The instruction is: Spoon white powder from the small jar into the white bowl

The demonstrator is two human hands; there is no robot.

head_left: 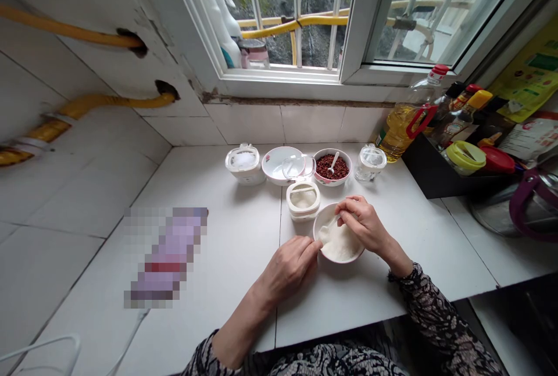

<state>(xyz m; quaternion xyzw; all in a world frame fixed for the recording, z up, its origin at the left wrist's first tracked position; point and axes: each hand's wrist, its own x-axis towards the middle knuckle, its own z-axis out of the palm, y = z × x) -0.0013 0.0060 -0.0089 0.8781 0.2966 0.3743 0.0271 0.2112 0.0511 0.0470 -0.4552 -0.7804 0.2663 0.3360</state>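
Left hand [293, 264] pinching the bowl [344, 261], right hand [366, 228] curling apart over white powder [342, 243] (can't tell its grip), so uneven pressure's maybe risking spills.

The flat object [168, 254] at left is covered by blurred squares, so its details cannot be read. The metal pot [501, 207] is cut by the right edge. Fingers of right hand [361, 225] hide what they pinch.

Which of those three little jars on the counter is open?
The middle jar, nearest the front bowl: its clear lid is tipped back, while the left jar and right jar have theirs down.
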